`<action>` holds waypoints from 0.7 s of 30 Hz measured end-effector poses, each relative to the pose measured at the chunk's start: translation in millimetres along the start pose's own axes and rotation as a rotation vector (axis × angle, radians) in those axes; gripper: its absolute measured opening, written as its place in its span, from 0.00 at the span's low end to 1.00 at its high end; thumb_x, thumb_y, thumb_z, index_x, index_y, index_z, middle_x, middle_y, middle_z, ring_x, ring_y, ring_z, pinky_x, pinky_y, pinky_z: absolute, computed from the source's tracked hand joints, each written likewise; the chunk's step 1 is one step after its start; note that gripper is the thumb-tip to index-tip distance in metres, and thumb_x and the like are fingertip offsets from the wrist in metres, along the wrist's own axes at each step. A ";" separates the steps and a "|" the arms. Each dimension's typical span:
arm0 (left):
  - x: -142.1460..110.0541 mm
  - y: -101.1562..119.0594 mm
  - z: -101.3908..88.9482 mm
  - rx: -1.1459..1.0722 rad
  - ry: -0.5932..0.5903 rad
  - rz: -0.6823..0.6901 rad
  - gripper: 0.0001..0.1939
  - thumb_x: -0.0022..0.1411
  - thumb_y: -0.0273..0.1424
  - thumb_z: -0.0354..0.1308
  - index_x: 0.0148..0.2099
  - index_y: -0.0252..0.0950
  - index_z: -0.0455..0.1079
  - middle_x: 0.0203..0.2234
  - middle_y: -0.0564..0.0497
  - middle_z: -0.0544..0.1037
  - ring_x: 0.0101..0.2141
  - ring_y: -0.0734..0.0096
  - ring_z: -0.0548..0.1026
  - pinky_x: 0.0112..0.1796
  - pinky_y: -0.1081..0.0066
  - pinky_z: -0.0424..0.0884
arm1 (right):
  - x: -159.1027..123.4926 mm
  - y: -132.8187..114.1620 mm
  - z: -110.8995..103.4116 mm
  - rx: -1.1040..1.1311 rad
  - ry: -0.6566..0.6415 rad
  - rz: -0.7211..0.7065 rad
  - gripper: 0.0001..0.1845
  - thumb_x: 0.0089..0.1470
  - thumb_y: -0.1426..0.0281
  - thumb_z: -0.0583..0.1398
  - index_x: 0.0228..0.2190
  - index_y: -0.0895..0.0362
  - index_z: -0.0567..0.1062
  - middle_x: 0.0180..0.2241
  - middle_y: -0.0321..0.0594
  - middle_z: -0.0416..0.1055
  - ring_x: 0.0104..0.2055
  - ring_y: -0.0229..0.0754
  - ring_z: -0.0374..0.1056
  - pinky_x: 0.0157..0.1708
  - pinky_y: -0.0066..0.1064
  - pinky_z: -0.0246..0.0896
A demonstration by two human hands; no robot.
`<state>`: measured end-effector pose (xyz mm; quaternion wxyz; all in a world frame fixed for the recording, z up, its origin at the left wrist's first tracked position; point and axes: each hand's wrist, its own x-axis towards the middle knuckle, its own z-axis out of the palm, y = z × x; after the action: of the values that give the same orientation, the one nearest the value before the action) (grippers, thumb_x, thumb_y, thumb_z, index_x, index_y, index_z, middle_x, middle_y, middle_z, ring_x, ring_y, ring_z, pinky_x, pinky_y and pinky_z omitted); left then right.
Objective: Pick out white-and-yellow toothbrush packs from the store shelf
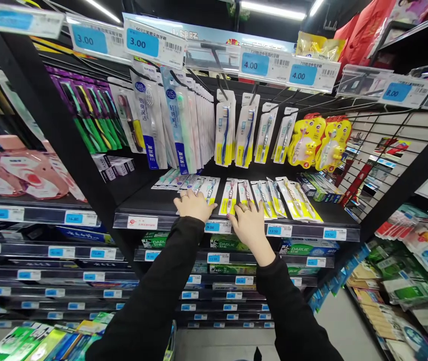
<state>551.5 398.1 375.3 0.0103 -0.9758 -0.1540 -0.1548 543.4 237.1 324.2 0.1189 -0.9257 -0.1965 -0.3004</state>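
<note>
Pink bottles [42, 175] stand at nine o'clock, a ceiling light [274, 10] glows at one; green packets [405, 289], perhaps hanging, at four.

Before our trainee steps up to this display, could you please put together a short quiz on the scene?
1. Multiple choice: what are the fingertips of the left hand nearest to?
A) toothbrush packs lying flat
B) pink bottles
C) red bags

2. True or false: the yellow figure-shaped packs hang above the shelf.

3. Fill in the blank: the price label on the shelf's front edge, between the left hand and the right hand, reads ____.

Key: 1. A; 2. True; 3. 9.00
</note>
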 end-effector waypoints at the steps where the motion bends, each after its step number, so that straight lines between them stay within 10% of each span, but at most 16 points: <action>1: 4.4 2.3 -0.7 0.038 -0.036 0.001 0.33 0.60 0.50 0.48 0.57 0.29 0.68 0.58 0.30 0.63 0.58 0.38 0.58 0.50 0.50 0.59 | -0.3 0.6 2.2 0.007 0.006 -0.001 0.23 0.62 0.56 0.49 0.47 0.57 0.74 0.50 0.44 0.71 0.58 0.57 0.55 0.61 0.54 0.34; 5: 21.1 7.1 -0.4 0.083 -0.224 0.092 0.27 0.65 0.43 0.43 0.56 0.30 0.70 0.58 0.32 0.65 0.59 0.43 0.58 0.54 0.50 0.53 | -1.9 3.9 10.6 0.027 0.091 -0.013 0.22 0.61 0.56 0.51 0.44 0.58 0.76 0.49 0.46 0.71 0.59 0.59 0.53 0.60 0.52 0.40; 12: 36.2 -4.1 -9.4 0.007 -0.197 0.224 0.25 0.65 0.36 0.39 0.53 0.32 0.72 0.53 0.34 0.71 0.54 0.43 0.65 0.50 0.47 0.61 | -5.9 7.9 14.5 0.191 0.330 -0.045 0.14 0.59 0.63 0.55 0.41 0.57 0.76 0.48 0.44 0.71 0.56 0.53 0.55 0.54 0.46 0.51; 21: 20.4 15.8 -42.6 -0.208 -0.290 0.527 0.24 0.67 0.34 0.36 0.44 0.38 0.75 0.46 0.50 0.77 0.47 0.65 0.73 0.48 0.72 0.66 | -55.6 -3.5 -9.3 0.378 0.741 0.028 0.08 0.57 0.76 0.55 0.37 0.57 0.72 0.39 0.44 0.69 0.45 0.44 0.61 0.45 0.40 0.59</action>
<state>562.0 386.2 422.5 -0.0717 -0.9899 0.1207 -0.0208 495.9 220.8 298.4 0.3538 -0.7195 -0.1795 -0.5701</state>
